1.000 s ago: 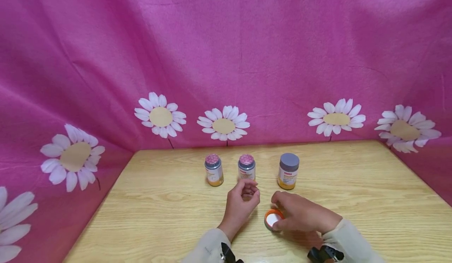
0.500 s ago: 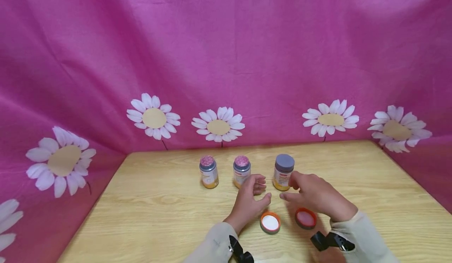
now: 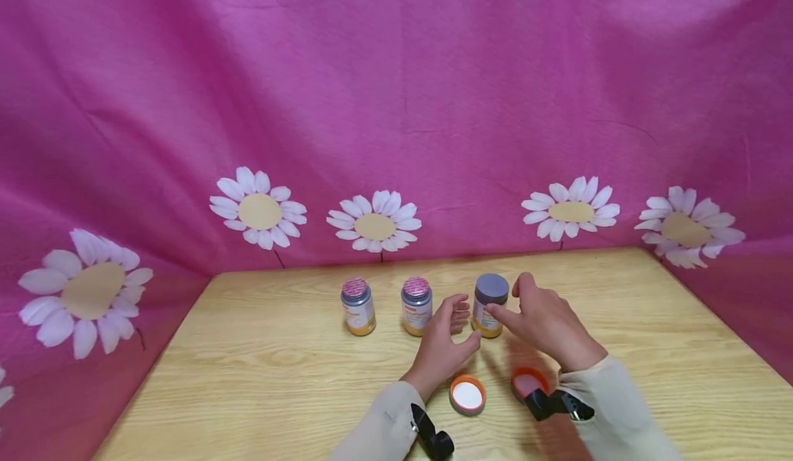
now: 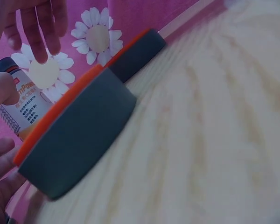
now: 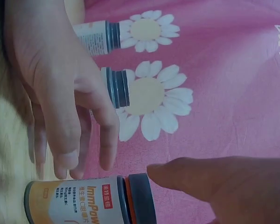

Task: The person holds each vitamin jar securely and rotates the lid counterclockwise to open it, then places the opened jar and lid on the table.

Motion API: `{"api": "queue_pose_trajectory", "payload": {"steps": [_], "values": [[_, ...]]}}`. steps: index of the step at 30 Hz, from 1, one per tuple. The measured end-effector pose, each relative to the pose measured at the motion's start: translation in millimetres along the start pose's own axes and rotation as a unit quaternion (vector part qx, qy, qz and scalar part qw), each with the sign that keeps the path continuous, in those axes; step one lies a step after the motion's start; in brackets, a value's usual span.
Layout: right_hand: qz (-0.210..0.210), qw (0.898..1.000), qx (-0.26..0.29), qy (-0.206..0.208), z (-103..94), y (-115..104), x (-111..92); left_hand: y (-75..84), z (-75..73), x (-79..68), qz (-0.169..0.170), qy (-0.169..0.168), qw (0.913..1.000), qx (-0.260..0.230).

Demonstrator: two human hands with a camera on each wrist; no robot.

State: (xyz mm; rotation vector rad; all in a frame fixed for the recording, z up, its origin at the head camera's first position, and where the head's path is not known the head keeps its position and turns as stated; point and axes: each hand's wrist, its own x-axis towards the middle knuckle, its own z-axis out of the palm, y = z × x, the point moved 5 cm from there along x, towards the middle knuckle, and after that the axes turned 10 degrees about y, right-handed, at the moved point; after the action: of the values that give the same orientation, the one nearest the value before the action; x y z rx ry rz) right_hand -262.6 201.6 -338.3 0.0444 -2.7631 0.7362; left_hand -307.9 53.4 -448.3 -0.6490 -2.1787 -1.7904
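A capped supplement bottle (image 3: 489,316) stands upright between my two hands, its grey lid (image 3: 493,287) on. My left hand (image 3: 442,344) is at its left with fingers spread and loosely bent, holding nothing. My right hand (image 3: 551,323) reaches in from the right, thumb before the bottle and fingers beside the lid. In the right wrist view, the right thumb (image 5: 191,175) lies close by the lid; whether it touches is unclear. Two uncapped bottles with pink foil seals, a middle bottle (image 3: 416,308) and a left bottle (image 3: 358,308), stand in the same row.
Two removed lids lie upturned nearer me: a white-lined lid (image 3: 467,395) and a second orange-rimmed lid (image 3: 529,382), partly behind the right wrist's black strap. The wooden table (image 3: 266,365) ends at a pink flowered cloth (image 3: 396,103) at the back and sides.
My right hand has let go of an upturned lid on the table and moved up to the capped bottle. My left hand has opened and shifted right toward that bottle.
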Motion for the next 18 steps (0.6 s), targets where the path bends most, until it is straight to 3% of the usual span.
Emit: {"api": "queue_pose_trajectory", "payload": {"steps": [9, 18], "values": [[-0.008, 0.999, 0.011, 0.034, 5.5, -3.8, 12.0, 0.6, 4.8, 4.3, -0.005, -0.029, 0.999, 0.033], [-0.016, 0.998, 0.009, 0.054, 14.5, -1.0, 17.4, 1.3, 7.1, 4.1, -0.011, -0.048, 0.9983, 0.031]]}}
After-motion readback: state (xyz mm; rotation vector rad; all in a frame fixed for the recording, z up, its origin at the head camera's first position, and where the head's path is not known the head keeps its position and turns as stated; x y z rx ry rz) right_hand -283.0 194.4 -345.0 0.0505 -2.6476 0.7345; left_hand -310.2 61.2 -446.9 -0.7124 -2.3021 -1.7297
